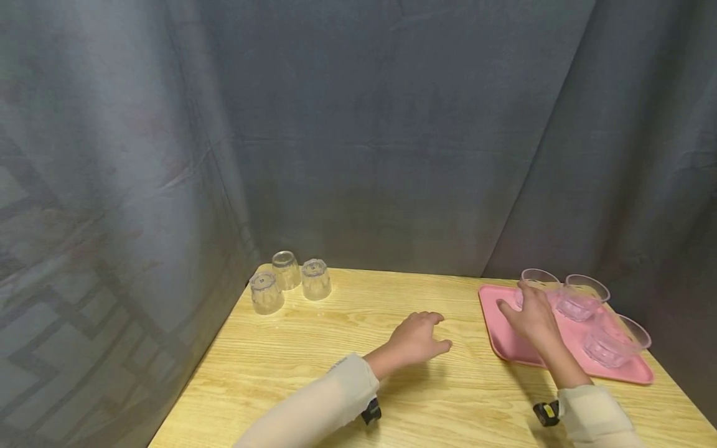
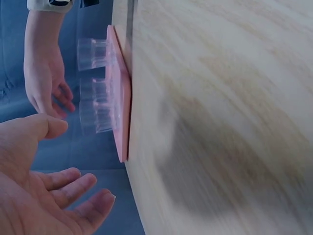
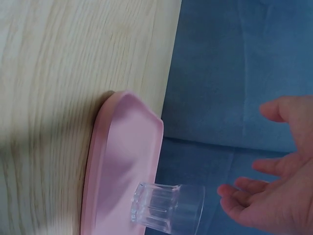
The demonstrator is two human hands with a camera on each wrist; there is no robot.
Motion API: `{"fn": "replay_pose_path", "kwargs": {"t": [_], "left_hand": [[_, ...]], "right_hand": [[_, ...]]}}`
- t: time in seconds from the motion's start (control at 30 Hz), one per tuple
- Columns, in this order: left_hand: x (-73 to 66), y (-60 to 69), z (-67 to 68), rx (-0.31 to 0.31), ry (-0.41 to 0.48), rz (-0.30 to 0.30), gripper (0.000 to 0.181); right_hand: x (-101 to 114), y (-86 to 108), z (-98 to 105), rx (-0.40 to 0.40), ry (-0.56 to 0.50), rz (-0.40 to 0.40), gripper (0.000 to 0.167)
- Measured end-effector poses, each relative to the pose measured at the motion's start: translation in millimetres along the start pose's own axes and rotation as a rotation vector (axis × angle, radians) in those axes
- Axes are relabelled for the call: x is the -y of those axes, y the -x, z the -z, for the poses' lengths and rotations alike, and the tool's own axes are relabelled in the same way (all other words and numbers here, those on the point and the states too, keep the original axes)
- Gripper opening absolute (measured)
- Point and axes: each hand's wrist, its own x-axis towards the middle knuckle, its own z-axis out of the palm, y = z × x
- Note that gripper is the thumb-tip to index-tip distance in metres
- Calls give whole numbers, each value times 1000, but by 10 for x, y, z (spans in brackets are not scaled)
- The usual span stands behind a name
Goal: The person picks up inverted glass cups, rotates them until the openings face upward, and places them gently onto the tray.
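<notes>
My right hand (image 1: 529,314) hovers over the pink tray (image 1: 506,348) with fingers spread and nothing held. Three clear cups stand upright on that tray: a far-left cup (image 1: 540,275), partly behind the hand, a far-right cup (image 1: 582,298) and a near-right cup (image 1: 613,342). In the right wrist view, one clear cup (image 3: 166,208) lies just beyond the fingertips, apart from them. My left hand (image 1: 417,339) is held above the wooden table left of the tray, its fingers loosely spread and holding nothing.
Three clear cups stand upside down at the table's far left corner: a front one (image 1: 267,294), a back one (image 1: 286,271) and a right one (image 1: 316,280). Grey curtains (image 1: 364,137) hang behind and beside the wooden table (image 1: 269,367).
</notes>
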Motion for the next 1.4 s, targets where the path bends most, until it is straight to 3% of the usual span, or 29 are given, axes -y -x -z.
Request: {"fn": "replay_pose_path", "kwargs": {"t": [0.47,0.7,1.13,1.4], "left_hand": [[219,85,238,-54,21,24,58],[315,112,291,-76,31,42,59],[527,204,509,-169,30,73,56],[611,241,627,-182,34,89,59]], "right_hand": [[99,106,-63,41,-1,30,77],[159,150,-93,41,-3,41,76],[275,232,-146,37,-9,89,73],[351,292,-193,48,-23,90,72]]}}
